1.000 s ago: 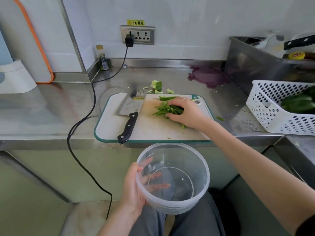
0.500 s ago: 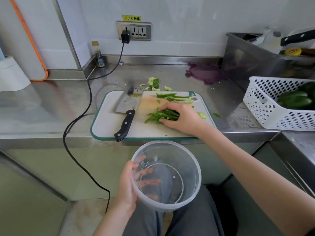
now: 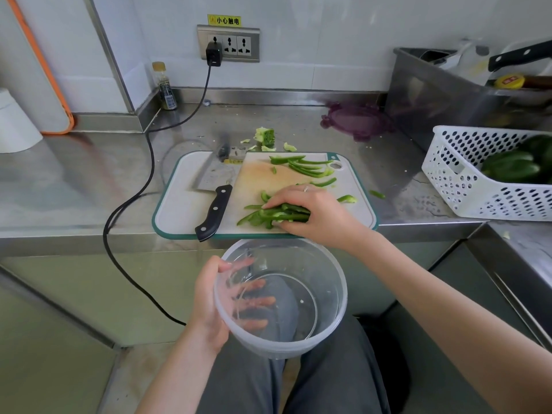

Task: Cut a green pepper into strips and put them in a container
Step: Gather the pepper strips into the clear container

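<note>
On the cutting board (image 3: 191,210), my right hand (image 3: 316,210) grips a bunch of green pepper strips (image 3: 268,216) near the board's front edge. More strips (image 3: 307,167) lie at the board's far right corner. My left hand (image 3: 209,306) holds a clear round plastic container (image 3: 280,297) just below the counter edge, under the board; its fingers show through the wall. The container looks empty. A cleaver (image 3: 213,192) with a black handle lies on the left half of the board.
Pepper core and scraps (image 3: 265,137) lie behind the board. A white perforated basket (image 3: 466,180) holding whole green peppers stands at the right. A purple lid (image 3: 355,121), a small bottle (image 3: 165,88), a black cable (image 3: 131,201) and a metal tub (image 3: 442,94) are on the steel counter.
My right hand has dragged the bunch of strips toward the board's front edge, leaving some strips behind at the far right. The container stays under the edge.
</note>
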`<action>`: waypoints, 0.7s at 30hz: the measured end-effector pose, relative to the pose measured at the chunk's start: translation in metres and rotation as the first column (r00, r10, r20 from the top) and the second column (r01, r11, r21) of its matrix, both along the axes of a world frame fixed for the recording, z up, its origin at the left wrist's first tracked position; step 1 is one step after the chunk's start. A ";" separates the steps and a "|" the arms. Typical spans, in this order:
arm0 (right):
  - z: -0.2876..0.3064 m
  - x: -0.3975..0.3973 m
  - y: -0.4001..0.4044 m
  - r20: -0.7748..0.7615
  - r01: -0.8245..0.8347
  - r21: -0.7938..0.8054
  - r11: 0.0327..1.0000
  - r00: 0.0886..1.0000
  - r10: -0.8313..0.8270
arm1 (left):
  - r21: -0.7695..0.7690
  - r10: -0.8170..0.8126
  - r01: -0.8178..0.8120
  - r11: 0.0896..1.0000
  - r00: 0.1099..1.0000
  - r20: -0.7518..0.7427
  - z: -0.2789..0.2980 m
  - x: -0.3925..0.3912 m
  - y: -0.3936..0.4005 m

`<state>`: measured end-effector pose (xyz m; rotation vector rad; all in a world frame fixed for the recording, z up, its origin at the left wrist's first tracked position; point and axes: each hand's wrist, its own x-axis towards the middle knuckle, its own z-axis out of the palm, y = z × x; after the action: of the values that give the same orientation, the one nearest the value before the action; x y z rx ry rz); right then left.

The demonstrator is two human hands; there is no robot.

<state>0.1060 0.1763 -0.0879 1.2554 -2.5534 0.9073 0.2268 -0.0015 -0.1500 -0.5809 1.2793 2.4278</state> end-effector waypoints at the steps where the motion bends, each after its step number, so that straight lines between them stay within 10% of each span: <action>1: 0.000 0.003 -0.001 -0.002 -0.025 -0.010 1.000 1.000 0.025 | 0.003 0.001 -0.001 1.000 1.000 0.003 0.000 0.000 0.000; 21: -0.008 0.056 -0.005 -0.045 -0.258 0.267 0.928 0.959 0.280 | -0.083 0.049 -0.050 0.995 0.999 -0.019 0.009 0.000 0.003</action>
<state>0.1621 0.1712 -0.0955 1.7137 -2.5371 0.5580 0.2271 0.0013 -0.1415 -0.6231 1.3941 2.4337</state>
